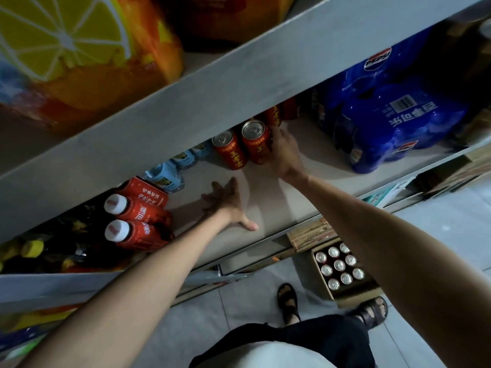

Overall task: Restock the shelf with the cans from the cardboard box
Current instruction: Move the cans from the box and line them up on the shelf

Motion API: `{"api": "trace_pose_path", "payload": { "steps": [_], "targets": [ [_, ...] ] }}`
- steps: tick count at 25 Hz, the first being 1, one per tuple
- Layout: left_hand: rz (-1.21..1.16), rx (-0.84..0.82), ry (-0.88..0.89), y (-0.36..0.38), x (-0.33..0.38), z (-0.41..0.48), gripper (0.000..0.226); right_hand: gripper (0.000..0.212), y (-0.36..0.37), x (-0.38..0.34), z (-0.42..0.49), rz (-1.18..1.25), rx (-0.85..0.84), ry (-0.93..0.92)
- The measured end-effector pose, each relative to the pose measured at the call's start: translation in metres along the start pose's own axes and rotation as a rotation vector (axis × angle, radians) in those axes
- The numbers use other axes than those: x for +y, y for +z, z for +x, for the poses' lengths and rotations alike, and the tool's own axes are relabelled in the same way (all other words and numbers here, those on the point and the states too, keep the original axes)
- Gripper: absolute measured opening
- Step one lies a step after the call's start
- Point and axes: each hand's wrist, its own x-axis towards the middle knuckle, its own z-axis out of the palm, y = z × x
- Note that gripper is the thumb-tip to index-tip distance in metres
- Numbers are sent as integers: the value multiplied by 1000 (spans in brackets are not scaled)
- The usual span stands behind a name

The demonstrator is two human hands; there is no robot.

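Several red cans with gold lettering stand on the grey shelf (268, 203). My right hand (285, 152) grips the nearest red can (256, 144) from its right side; a second can (229, 151) stands just left of it, and more cans (275, 115) run back under the upper shelf. My left hand (225, 203) rests flat on the bare shelf board, fingers spread, holding nothing. On the floor below stands the open cardboard box (353, 298) with several silver-topped cans (340, 265) in rows.
Red white-capped bottles (138, 221) and pale blue bottles (166, 176) lie left on the shelf. A blue Pepsi multipack (385, 123) fills the right. The upper shelf board (212, 83) overhangs the cans. My sandalled feet (288, 301) stand on the tiled floor by the box.
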Motion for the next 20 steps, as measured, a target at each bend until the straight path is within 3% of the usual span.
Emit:
{"api": "trace_pose_path", "payload": {
  "steps": [5, 10, 14, 20],
  "targets": [
    [8, 24, 15, 1, -2, 2, 160, 69, 5, 2, 15, -46, -27, -6],
    [34, 24, 20, 2, -2, 6, 163, 52, 10, 3, 18, 110, -67, 65],
    [42, 43, 15, 3, -2, 4, 163, 68, 13, 7, 25, 35, -59, 32],
    [29, 33, -2, -1, 3, -3, 159, 65, 10, 18, 34, -86, -60, -32]
  ]
}}
